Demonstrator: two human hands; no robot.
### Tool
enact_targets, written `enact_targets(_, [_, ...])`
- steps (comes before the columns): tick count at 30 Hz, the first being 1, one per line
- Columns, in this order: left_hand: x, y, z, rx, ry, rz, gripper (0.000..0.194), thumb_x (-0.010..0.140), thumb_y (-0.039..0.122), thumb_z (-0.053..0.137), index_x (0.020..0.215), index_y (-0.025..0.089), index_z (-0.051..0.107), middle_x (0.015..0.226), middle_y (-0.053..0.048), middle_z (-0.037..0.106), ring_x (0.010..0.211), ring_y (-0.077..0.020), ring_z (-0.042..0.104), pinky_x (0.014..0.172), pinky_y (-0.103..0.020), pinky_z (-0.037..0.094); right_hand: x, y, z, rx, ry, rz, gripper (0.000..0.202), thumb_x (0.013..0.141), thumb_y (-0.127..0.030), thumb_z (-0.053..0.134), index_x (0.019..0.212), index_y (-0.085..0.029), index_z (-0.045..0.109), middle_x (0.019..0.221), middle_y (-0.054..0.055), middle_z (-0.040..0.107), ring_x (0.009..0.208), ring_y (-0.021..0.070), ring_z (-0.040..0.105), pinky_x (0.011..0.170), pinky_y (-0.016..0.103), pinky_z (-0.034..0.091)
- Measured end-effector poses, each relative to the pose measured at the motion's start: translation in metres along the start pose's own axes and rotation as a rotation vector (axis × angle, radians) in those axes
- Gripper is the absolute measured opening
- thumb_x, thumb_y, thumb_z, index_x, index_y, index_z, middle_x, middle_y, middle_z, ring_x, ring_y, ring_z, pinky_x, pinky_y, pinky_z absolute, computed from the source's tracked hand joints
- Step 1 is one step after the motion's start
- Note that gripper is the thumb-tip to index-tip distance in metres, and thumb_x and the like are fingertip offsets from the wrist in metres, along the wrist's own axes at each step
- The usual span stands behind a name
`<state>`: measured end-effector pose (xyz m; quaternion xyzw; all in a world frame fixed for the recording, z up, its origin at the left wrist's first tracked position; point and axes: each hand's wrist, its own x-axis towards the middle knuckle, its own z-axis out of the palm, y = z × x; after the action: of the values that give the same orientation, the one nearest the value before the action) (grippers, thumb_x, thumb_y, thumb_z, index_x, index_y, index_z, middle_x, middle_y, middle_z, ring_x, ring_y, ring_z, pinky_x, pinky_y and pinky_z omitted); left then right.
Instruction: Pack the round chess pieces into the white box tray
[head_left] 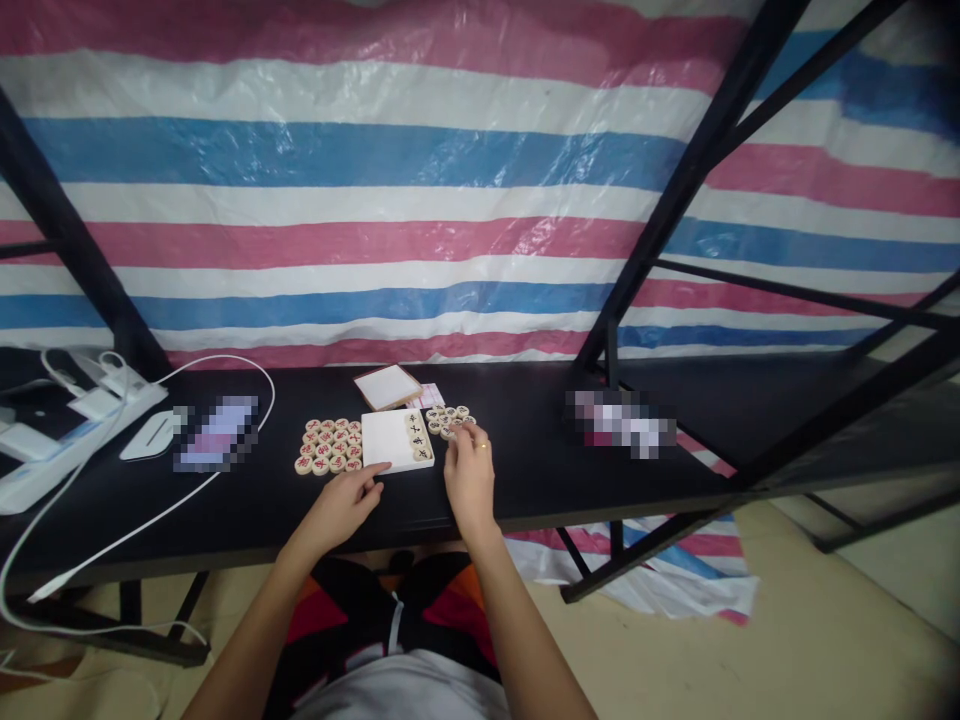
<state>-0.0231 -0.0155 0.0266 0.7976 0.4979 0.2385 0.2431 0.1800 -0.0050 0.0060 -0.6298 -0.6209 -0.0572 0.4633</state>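
- While the left hand (346, 503) lay at the near side of the box (384, 440), its finger and thumb parted and one fingertip touching the rim, the right hand (471, 470) bent its fingers down onto the black pieces (450, 412) just beside the box.
- The box was white, shallow and four-sided, set on the smooth black table (551, 440); the pieces were pale round discs with painted characters.
- Behind the box lay the lid (388, 387), a flat white panel edged in brown, partly over a printed card (429, 396).
- The sheet (412, 155) behind was creased, glossy plastic in red, white and blue stripes.
- Sixteen red pieces (337, 450) stood left of the box in four rows of four.
- Four discs (417, 440) lined the box's right side in one column.
- One ring (484, 444) circled a right finger.
- Whether the right fingers gripped a disc could not be told; they covered some black pieces, leaving those uncountable.
- Two things on the table, one left (217, 435), one right (621, 423), were blurred into squares.
- The power strip (75, 455) was cut off at the left edge.
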Motion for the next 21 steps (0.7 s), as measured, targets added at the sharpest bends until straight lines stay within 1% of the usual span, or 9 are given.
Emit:
enact_targets(3, [0.000,0.001,0.000,-0.006,-0.004,-0.005,0.041,0.086,0.031,0.040,0.121,0.016,0.058,0.066,0.000,0.057,0.061,-0.0134,0.049,0.060,-0.023,0.036,0.000,-0.003,-0.003,0.151,-0.080,-0.132,0.027,0.090,-0.020,0.038,0.108,-0.018,0.058,0.113,0.012,0.053,0.109,0.0201,0.050,0.094,0.034,0.043])
enact_targets(5, [0.000,0.001,0.000,-0.008,-0.006,-0.003,0.041,0.086,0.031,0.040,0.120,0.016,0.058,0.066,0.000,0.057,0.060,-0.0134,0.049,0.060,-0.023,0.036,0.001,-0.004,-0.004,0.240,-0.123,-0.163,0.024,0.089,-0.023,0.042,0.107,-0.019,0.058,0.112,0.011,0.054,0.108,0.0194,0.052,0.095,0.035,0.043])
enact_targets(7, [0.000,0.001,0.000,-0.006,0.000,0.001,0.041,0.086,0.031,0.041,0.120,0.016,0.059,0.066,0.000,0.057,0.059,-0.0133,0.048,0.060,-0.023,0.036,0.002,-0.003,-0.005,0.326,-0.100,-0.114,0.020,0.088,-0.025,0.045,0.103,-0.020,0.058,0.109,0.010,0.055,0.105,0.0191,0.053,0.093,0.035,0.044])
enact_targets(11, [0.000,-0.001,0.000,-0.009,0.012,0.004,0.041,0.086,0.031,0.041,0.119,0.016,0.059,0.067,0.000,0.058,0.060,-0.0132,0.048,0.060,-0.022,0.036,0.005,0.006,-0.003,0.492,0.020,0.095,0.014,0.084,-0.029,0.051,0.091,-0.019,0.056,0.100,0.009,0.057,0.092,0.0174,0.058,0.081,0.032,0.050])
enact_targets(13, [0.000,-0.001,0.000,-0.010,0.007,0.001,0.041,0.086,0.031,0.041,0.120,0.016,0.059,0.068,0.000,0.058,0.060,-0.0132,0.048,0.060,-0.022,0.036,0.005,0.009,-0.002,0.530,0.025,0.147,0.012,0.083,-0.031,0.052,0.085,-0.019,0.055,0.096,0.008,0.057,0.088,0.0172,0.058,0.078,0.031,0.051])
enact_targets(14, [0.000,0.000,0.000,-0.010,0.005,-0.001,0.041,0.086,0.031,0.041,0.120,0.016,0.059,0.068,-0.001,0.058,0.061,-0.0132,0.048,0.060,-0.022,0.036,0.005,0.009,-0.002,0.534,0.012,0.143,0.012,0.083,-0.030,0.052,0.083,-0.019,0.055,0.094,0.008,0.058,0.088,0.0172,0.058,0.078,0.031,0.050])
enact_targets(16, [0.000,0.000,0.000,-0.011,0.001,-0.006,0.041,0.085,0.031,0.042,0.120,0.016,0.059,0.068,-0.001,0.059,0.061,-0.0133,0.049,0.060,-0.022,0.036,0.006,0.007,-0.001,0.509,-0.036,0.078,0.011,0.084,-0.028,0.051,0.079,-0.019,0.055,0.091,0.007,0.059,0.089,0.0171,0.058,0.080,0.031,0.049])
enact_targets(18, [0.000,0.001,-0.001,-0.013,-0.003,-0.007,0.041,0.085,0.031,0.042,0.119,0.016,0.059,0.067,-0.001,0.058,0.060,-0.0132,0.048,0.060,-0.022,0.037,0.010,0.000,0.002,0.443,-0.106,-0.032,0.009,0.084,-0.024,0.050,0.079,-0.019,0.056,0.091,0.006,0.060,0.091,0.0170,0.057,0.085,0.031,0.046])
enact_targets(21, [0.000,0.001,-0.001,-0.013,0.000,0.001,0.041,0.085,0.031,0.042,0.119,0.016,0.059,0.067,0.000,0.058,0.060,-0.0127,0.048,0.060,-0.022,0.036,0.027,-0.014,0.013,0.283,-0.290,-0.200,0.009,0.084,-0.018,0.049,0.083,-0.018,0.058,0.092,0.006,0.060,0.089,0.0166,0.057,0.084,0.029,0.044])
